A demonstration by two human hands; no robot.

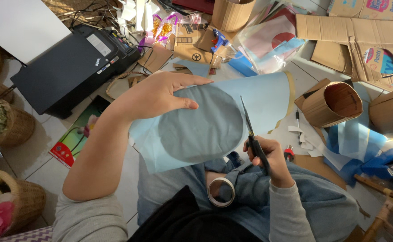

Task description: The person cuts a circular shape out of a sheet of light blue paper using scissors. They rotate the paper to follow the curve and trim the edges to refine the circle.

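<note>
A light blue paper sheet (232,112) with a dark round shape showing through is held above the lap, its long axis running left to right. The left hand (160,92) grips its top edge. The right hand (268,159) is closed around black scissors (250,130), blades pointing up into the sheet. A tape roll (221,192) rests on the lap. Printed cardboard boxes (362,27) lie flattened at the far right on the tiled floor (48,134).

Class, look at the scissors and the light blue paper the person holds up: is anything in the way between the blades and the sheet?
Nothing visible. The scissors in the right hand already meet the blue paper, which the left hand holds by its top edge.
</note>
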